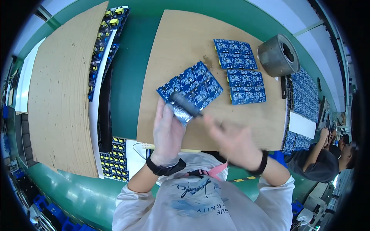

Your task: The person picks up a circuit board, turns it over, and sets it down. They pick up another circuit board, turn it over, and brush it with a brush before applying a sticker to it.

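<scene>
A blue circuit board panel, thick with small parts, is tilted above the brown work surface. My left hand, which looks gloved, grips its lower left edge. In my right hand, smeared by motion, is a dark brush. The brush head lies across the board's near corner, where the surface shines as if wet; the fingers partly hide the handle. To the right, one blue panel rests just beyond another similar panel, both flat on the surface.
A round metal container with an opening stands at the far right. Beside it are a dark-handled object and more stacked boards. At left, a cardboard sheet borders boards with yellow parts. A co-worker sits at right.
</scene>
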Demonstrator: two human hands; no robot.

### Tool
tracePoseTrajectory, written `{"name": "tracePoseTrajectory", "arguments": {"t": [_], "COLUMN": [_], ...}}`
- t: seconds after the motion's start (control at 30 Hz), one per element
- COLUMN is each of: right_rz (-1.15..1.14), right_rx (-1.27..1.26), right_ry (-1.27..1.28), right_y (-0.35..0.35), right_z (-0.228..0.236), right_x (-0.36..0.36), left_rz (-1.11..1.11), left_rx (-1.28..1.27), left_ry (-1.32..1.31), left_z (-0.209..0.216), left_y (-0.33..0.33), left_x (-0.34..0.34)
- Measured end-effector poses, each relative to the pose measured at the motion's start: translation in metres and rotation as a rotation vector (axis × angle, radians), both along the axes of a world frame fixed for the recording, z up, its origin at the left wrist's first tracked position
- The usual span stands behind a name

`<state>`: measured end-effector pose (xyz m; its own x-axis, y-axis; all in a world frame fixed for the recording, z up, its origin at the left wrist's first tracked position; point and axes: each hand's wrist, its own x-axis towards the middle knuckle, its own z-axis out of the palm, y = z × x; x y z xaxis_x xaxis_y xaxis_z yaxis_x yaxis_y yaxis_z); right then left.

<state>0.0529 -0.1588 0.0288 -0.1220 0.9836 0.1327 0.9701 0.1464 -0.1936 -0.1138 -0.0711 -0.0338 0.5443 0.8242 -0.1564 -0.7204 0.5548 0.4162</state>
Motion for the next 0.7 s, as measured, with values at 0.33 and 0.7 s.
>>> {"name": "tracePoseTrajectory", "arguments": {"t": [0.33,0.7], "right_rz": [0.072,-0.181], "right_rx": [-0.192,-0.073], "right_ry": [-0.065,-0.026], "right_y": [-0.035,-0.027], "right_z": [0.001,-0.006], "right_x": [-0.004,0.025], "left_rz": [0.039,0.058], "left_rx": [0.060,0.088], "left_ry": [0.000,0.045], "left_z": [-0.007,-0.007], "left_y": [-0.002,-0.004], "left_x": [-0.001,0.002]}}
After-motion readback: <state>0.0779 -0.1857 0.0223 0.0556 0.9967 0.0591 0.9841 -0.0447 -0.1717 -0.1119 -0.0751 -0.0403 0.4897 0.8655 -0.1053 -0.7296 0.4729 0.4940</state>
